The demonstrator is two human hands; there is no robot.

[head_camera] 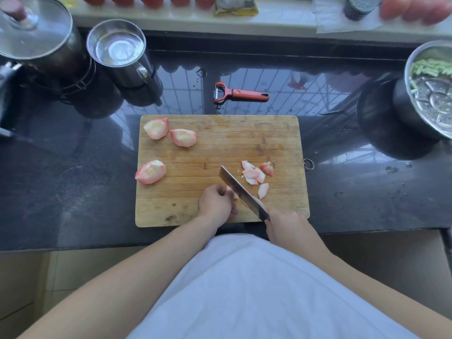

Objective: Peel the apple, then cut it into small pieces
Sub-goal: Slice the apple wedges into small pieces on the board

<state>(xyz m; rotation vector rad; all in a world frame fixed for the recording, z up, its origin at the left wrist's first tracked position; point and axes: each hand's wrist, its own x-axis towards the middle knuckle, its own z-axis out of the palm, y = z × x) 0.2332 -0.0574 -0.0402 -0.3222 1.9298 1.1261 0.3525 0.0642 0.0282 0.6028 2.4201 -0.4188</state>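
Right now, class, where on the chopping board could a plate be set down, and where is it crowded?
Bare wood fills the middle of the chopping board, between the two apple quarters at its far left, the third quarter and the small cut pieces. The far right corner is also bare. The near edge is crowded: left hand, cleaver, right hand.

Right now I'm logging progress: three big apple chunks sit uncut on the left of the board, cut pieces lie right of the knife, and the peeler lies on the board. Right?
Not quite. The head view shows the peeler on the counter beyond the board, not on it. The rest holds: three chunks left, pieces right of the knife.
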